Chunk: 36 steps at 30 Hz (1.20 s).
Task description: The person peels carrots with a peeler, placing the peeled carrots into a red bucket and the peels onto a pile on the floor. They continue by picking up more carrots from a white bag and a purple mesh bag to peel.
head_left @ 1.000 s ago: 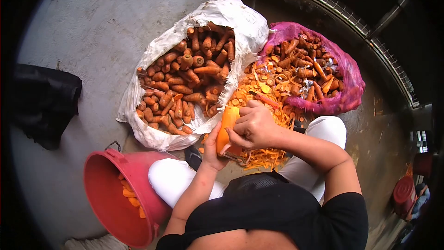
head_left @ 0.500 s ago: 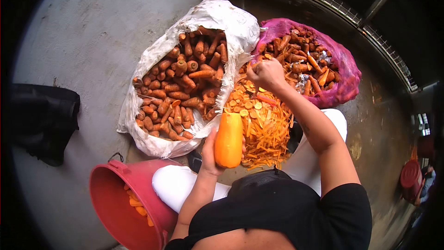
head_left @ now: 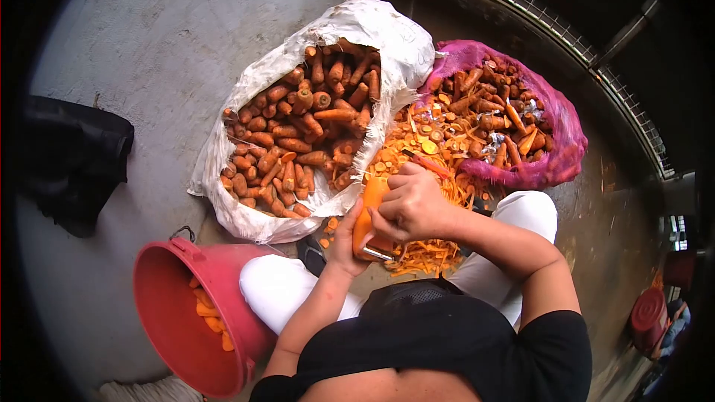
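My left hand (head_left: 347, 244) is wrapped round the side of a thick, peeled-looking carrot (head_left: 373, 195), which stands nearly upright over the scraps. My right hand (head_left: 411, 207) is closed on a peeler (head_left: 378, 253), whose metal blade lies against the carrot's lower end; its handle is hidden in the fingers. Just beyond my right hand, a red-handled tool (head_left: 432, 166) with a dark tip lies by the peelings (head_left: 424, 253). Cut carrot ends and orange strips heap up on the floor between my white-covered legs.
Ahead stands an open white sack (head_left: 223, 156) full of unpeeled carrots. To its right is a pink mesh sack (head_left: 572, 141) with carrots and scraps. A red bucket (head_left: 167, 327) at lower left holds peeled carrots. Black cloth (head_left: 78, 164) lies far left; a person (head_left: 676, 327) is far right.
My right hand has come down from above the peelings to the carrot, bringing the peeler against its lower end. The carrot stays in my left hand. The view has shifted slightly.
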Tool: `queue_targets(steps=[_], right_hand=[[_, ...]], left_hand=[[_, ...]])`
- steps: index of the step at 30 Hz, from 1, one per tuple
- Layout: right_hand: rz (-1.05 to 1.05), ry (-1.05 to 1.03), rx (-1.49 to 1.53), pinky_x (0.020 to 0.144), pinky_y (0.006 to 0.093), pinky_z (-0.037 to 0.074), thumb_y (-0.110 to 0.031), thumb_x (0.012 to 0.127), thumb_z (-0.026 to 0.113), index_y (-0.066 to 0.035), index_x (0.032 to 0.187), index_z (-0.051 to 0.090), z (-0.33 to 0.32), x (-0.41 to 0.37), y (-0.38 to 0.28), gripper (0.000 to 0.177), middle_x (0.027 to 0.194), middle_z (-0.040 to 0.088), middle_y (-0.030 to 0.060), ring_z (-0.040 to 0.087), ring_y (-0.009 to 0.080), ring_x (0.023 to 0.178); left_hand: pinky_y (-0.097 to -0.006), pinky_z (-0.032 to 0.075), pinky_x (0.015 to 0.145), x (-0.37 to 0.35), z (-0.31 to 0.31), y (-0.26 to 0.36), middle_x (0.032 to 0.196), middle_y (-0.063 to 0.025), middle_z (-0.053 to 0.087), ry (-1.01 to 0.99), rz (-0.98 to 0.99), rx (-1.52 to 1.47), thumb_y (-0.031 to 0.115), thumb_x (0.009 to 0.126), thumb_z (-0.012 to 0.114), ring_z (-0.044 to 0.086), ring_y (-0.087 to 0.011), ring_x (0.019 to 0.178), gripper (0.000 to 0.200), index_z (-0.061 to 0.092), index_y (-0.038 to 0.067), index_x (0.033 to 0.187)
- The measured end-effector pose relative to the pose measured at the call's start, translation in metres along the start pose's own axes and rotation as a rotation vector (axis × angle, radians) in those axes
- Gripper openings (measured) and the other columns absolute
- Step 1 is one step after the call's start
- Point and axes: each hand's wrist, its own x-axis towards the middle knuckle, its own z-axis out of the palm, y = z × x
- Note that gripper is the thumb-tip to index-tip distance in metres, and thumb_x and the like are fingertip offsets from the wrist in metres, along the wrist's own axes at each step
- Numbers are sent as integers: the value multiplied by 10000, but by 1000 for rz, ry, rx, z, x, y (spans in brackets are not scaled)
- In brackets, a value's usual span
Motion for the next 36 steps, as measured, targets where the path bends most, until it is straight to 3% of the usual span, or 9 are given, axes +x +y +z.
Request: queue_targets(steps=[7, 10, 12, 17, 20, 23, 26, 33, 36], right_hand=[[111, 103, -153, 505, 349, 349, -189, 744, 621, -164, 395, 473, 3, 4, 48, 380, 395, 412, 3, 409, 189, 402], [304, 72, -489, 672, 379, 452, -272, 803, 562, -123, 442, 578, 0, -5, 132, 391, 437, 515, 53, 512, 219, 432], [779, -263, -532, 778, 384, 436, -315, 843, 481, -122, 484, 599, -16, -17, 161, 424, 459, 537, 66, 538, 214, 447], [903, -176, -229, 711, 323, 429, -324, 895, 465, -174, 554, 634, -8, -6, 133, 410, 443, 535, -7, 386, 106, 363], [769, -71, 55, 597, 312, 415, -292, 856, 513, -156, 467, 604, -8, 4, 83, 422, 418, 497, 5, 387, 154, 361], [195, 93, -23, 517, 336, 346, -189, 779, 605, -164, 440, 558, -4, 1, 40, 344, 418, 472, 10, 430, 172, 416], [45, 48, 76, 523, 339, 316, -167, 746, 642, -150, 423, 456, -3, 0, 9, 373, 435, 455, -3, 433, 183, 454], [64, 76, -41, 509, 336, 326, -170, 731, 642, -152, 422, 471, -1, -5, 17, 353, 425, 443, 6, 421, 185, 432], [208, 225, -202, 514, 337, 366, -195, 751, 604, -153, 397, 485, 0, -5, 67, 377, 392, 413, 6, 386, 177, 402]], left_hand=[[-368, 569, 706, 3, -7, -1, 1054, -103, 626, 34, 89, 83, 428, 936, 479, 653, -212, 880, 484, 489, 82, 1275], [-363, 565, 682, -6, -9, -3, 983, -173, 624, -104, -5, 164, 459, 926, 493, 660, -251, 780, 540, 472, 34, 1257], [-359, 563, 692, -9, -7, -6, 962, -209, 619, -160, -43, 182, 480, 920, 491, 661, -274, 773, 572, 466, 11, 1247], [-388, 562, 746, -2, -6, -3, 983, -202, 621, -144, -37, 74, 487, 961, 392, 659, -312, 841, 556, 475, 16, 1245], [-429, 552, 785, -1, 7, -2, 1012, -198, 621, 31, 6, 57, 491, 977, 344, 653, -325, 878, 559, 479, 25, 1252], [-443, 534, 832, 5, -16, 1, 1106, -158, 611, -281, -76, -53, 501, 965, 376, 633, -310, 961, 555, 465, 67, 1300], [-426, 528, 854, 8, -12, -4, 1142, -97, 606, 45, -42, -76, 481, 966, 396, 615, -261, 1019, 504, 469, 118, 1307], [-398, 533, 825, 0, 6, -8, 1117, -116, 603, 106, -19, -35, 458, 959, 430, 629, -223, 976, 502, 459, 102, 1312], [-398, 553, 715, 4, -20, -6, 1036, -159, 611, -268, -115, 32, 494, 949, 421, 647, -248, 837, 544, 458, 82, 1302]])
